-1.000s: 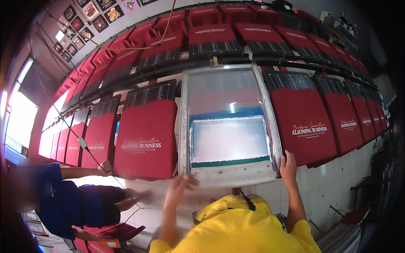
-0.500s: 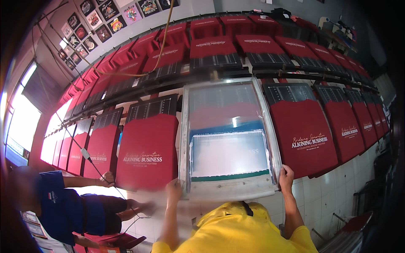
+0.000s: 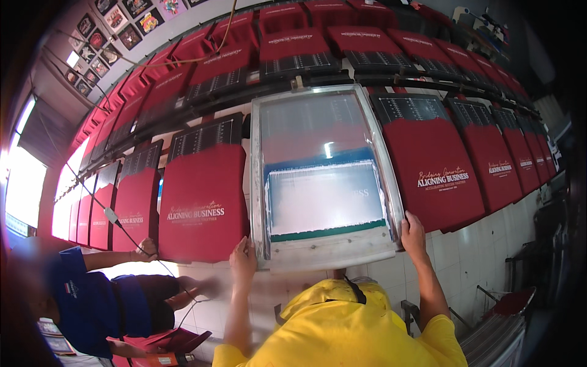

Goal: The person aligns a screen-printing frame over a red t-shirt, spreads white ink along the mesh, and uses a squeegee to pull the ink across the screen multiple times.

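A screen printing frame (image 3: 333, 257) lies in front of me, over one of the boards in the near row. Its pale mesh carries a blue-edged band, and a white ink area (image 3: 324, 202) fills the lower half with a green strip below. My left hand (image 3: 243, 260) is closed at the frame's lower left corner. On the lower right side, my right hand (image 3: 413, 237) grips the frame's edge, fingers curled. Red shirts with white and gold lettering flank it on black boards: one shirt (image 3: 205, 205) to the left, another shirt (image 3: 437, 162) to the right. What lies beneath the mesh is mostly hidden.
Further rows of red shirts (image 3: 293, 40) on boards run behind a dark rail (image 3: 238, 95). At the left a person in a blue shirt (image 3: 92, 293) stands close, one hand by a board. A cable (image 3: 110, 214) hangs there. A folding chair (image 3: 510, 309) stands lower right.
The view has shifted, so the whole scene sits higher and a little further left. Both my hands stay at the frame's lower edges; the left one, blurred before, is now clearer.
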Demonstrator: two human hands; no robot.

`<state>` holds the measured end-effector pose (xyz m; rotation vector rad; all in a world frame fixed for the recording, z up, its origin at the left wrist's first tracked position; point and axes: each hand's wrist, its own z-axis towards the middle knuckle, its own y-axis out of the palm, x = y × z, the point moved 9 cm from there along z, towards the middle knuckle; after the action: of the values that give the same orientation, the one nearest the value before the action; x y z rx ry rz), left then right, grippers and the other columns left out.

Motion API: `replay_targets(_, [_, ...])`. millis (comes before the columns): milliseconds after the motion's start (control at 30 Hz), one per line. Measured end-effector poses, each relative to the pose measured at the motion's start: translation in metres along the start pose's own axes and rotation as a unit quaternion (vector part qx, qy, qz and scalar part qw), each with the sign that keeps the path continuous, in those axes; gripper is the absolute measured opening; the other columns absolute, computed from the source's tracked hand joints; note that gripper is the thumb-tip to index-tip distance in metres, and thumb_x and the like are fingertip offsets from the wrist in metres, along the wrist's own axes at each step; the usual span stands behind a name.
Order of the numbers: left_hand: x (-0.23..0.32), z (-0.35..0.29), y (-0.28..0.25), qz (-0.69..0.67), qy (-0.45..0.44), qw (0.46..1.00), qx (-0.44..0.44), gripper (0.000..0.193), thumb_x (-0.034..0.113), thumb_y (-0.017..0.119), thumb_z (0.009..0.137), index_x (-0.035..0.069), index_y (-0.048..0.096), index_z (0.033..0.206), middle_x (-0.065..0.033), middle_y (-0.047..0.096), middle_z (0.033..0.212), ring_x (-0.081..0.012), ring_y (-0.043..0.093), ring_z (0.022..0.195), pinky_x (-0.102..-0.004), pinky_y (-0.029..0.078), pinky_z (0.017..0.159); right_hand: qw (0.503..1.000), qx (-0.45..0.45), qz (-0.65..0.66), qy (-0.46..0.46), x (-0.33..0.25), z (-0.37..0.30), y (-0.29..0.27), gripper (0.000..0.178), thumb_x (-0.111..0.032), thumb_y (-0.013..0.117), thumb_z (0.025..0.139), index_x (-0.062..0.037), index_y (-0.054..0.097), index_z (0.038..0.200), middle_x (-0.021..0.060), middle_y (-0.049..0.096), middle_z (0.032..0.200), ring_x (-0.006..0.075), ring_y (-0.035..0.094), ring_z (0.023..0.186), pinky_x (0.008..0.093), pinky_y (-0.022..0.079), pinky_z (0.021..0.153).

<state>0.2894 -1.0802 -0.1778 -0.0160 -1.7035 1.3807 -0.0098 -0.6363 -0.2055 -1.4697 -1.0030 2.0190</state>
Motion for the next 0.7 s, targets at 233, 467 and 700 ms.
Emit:
replay_targets(233, [0.096, -0.06, -0.015, 0.108, 0.303, 0.927, -0.193, 0.05, 0.013, 0.068, 0.078, 0.003, 0.06, 0.127, -0.0157, 0.056, 0.136, -0.0326, 0.05, 0.128, -0.0485, 0.038, 0.107, 0.915, -0.252, -0.134, -0.285, -0.119, -0.058, -0.011, 0.064, -0.019, 0.074, 0.077, -0.0071, 0.051, 0.136, 0.0132, 0.052, 0.135, 0.0304, 0.046, 0.128, 0.044, 0.04, 0.104])
replay_targets(467, [0.105, -0.036, 0.019, 0.152, 0.293, 0.915, -0.23, 0.051, -0.001, 0.063, 0.065, -0.002, 0.06, 0.116, -0.0152, 0.059, 0.123, -0.0357, 0.057, 0.114, -0.044, 0.047, 0.096, 0.873, -0.276, -0.216, -0.34, -0.135, -0.025, 0.008, 0.067, -0.019, 0.079, 0.065, -0.0078, 0.056, 0.127, 0.0102, 0.059, 0.119, 0.0263, 0.053, 0.114, 0.0402, 0.04, 0.098])
replay_targets(700, [0.126, 0.02, 0.017, 0.101, 0.235, 0.942, -0.215, 0.031, -0.004, 0.059, 0.068, 0.0, 0.066, 0.098, -0.0183, 0.066, 0.101, -0.0375, 0.064, 0.093, -0.0446, 0.053, 0.081, 0.91, -0.245, -0.164, -0.293, -0.167, 0.026, 0.0, 0.022, -0.013, 0.074, 0.064, -0.0045, 0.065, 0.082, 0.0105, 0.065, 0.083, 0.0294, 0.062, 0.089, 0.0409, 0.046, 0.085])
